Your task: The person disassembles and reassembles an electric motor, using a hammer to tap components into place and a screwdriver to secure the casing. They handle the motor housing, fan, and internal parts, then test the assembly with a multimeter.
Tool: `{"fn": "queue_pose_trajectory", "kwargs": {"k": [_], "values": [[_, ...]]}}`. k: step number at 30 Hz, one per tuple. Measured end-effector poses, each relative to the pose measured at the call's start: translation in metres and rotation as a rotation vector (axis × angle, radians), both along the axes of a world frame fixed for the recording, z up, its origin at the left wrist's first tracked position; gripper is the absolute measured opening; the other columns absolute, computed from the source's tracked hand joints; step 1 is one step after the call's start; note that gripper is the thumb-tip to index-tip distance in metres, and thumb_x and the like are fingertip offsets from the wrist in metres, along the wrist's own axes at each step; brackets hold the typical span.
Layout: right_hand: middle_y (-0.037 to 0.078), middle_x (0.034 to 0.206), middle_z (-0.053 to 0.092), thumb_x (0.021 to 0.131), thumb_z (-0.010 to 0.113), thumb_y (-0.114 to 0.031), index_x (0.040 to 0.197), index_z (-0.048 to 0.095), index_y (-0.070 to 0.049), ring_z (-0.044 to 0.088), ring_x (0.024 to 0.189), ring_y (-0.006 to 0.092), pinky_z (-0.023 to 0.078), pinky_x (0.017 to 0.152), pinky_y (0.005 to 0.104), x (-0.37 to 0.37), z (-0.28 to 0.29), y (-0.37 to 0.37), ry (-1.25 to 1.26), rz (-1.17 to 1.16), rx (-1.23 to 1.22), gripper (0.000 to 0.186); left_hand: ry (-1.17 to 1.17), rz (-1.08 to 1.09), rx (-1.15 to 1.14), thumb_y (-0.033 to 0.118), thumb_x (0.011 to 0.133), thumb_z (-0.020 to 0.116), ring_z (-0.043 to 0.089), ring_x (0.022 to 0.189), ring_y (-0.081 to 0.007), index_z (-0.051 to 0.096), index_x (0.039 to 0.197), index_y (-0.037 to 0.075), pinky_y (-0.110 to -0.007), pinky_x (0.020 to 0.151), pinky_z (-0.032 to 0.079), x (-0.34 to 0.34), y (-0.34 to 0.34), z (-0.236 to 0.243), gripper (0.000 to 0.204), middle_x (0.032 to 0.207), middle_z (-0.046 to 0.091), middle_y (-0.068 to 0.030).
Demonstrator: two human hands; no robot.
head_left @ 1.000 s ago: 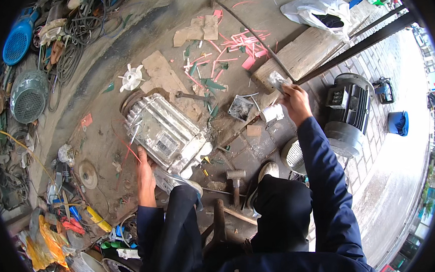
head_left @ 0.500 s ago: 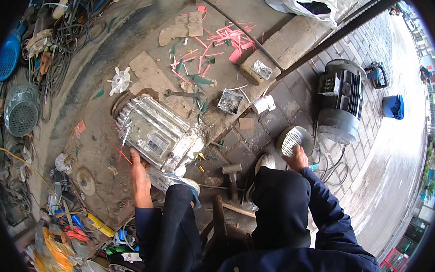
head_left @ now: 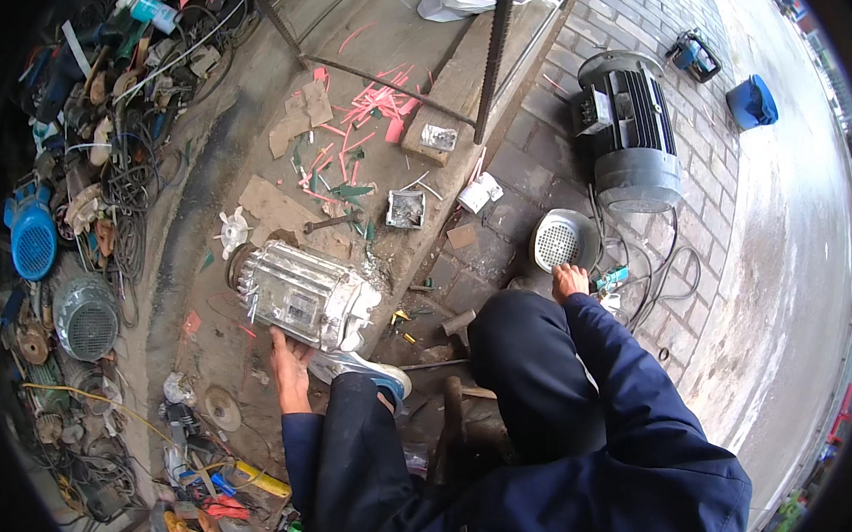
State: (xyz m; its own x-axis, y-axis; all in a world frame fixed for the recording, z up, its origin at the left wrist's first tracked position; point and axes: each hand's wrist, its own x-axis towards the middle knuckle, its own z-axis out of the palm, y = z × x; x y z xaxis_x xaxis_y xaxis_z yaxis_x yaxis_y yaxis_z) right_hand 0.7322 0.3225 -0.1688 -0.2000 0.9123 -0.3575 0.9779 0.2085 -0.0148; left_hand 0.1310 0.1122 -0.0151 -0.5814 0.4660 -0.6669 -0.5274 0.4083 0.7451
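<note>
Navy-sleeved left hand [head_left: 290, 364] touches near edge of silver-grey ribbed metal motor body [head_left: 306, 295], which lies ahead on dusty floor; fingers part-spread, firmness of grip cannot be told; navy-sleeved right hand [head_left: 569, 282], narrow, knuckles up, now at near rim of grey bowl-shaped perforated metal cover [head_left: 556, 245]; hold on rim hidden; farther, small silver metal piece [head_left: 439, 137], apparently in right hand one second ago, lies on wooden block [head_left: 422, 149]; right hand seems finished with it.
</note>
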Motion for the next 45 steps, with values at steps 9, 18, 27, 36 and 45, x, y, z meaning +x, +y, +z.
{"fn": "queue_pose_trajectory", "kwargs": {"k": [9,18,27,36,45], "values": [[0.022,0.099,0.076,0.082,0.066,-0.013,0.106,0.075,-0.010,0.072,0.095,0.0450,0.058,0.085,0.0506,0.010,0.076,0.098,0.396,-0.195,-0.026,0.026,0.200,-0.167,-0.066,0.040,0.107,0.060,0.069,0.114,-0.0287,0.050,0.147,0.000,-0.039,0.098,0.054,0.023,-0.075,0.089,0.058,0.134,0.067,-0.0208],[0.015,0.101,0.079,0.093,0.068,-0.009,0.122,0.071,0.004,0.070,0.090,0.0164,0.053,0.084,0.0323,-0.072,0.288,0.183,0.989,-0.016,0.210,0.032,0.459,-0.282,0.000,0.031,0.106,0.062,0.071,0.111,-0.0176,0.058,0.142,0.004,-0.032,0.095,0.053,0.036,-0.118,0.251,0.045,0.127,0.072,-0.0105],[0.004,0.097,0.074,0.097,0.064,-0.010,0.112,0.074,0.005,0.065,0.083,0.0115,0.050,0.079,0.0267,-0.160,0.461,0.117,1.440,0.060,-0.218,0.023,0.702,-0.376,0.486,0.023,0.108,0.059,0.067,0.118,-0.0202,0.058,0.143,0.002,-0.033,0.101,0.052,0.132,-0.086,0.412,0.042,0.132,0.069,-0.0127],[0.005,0.100,0.072,0.101,0.058,-0.011,0.112,0.070,-0.001,0.069,0.090,0.0165,0.053,0.084,0.0320,-0.210,0.378,0.065,1.563,-0.122,-0.814,0.018,0.211,-0.266,0.144,0.066,0.095,0.066,0.054,0.132,-0.0298,0.055,0.146,0.007,-0.047,0.105,0.046,0.189,0.019,0.280,0.080,0.145,0.058,-0.0130],[0.006,0.106,0.070,0.102,0.054,-0.012,0.116,0.067,-0.002,0.066,0.096,0.0195,0.052,0.090,0.0362,-0.226,0.272,0.028,1.522,-0.369,-1.046,0.021,-0.255,0.072,0.446,0.051,0.104,0.059,0.071,0.111,-0.0219,0.065,0.135,0.005,-0.042,0.096,0.058,0.211,0.035,0.143,0.056,0.125,0.074,-0.0095]]}}
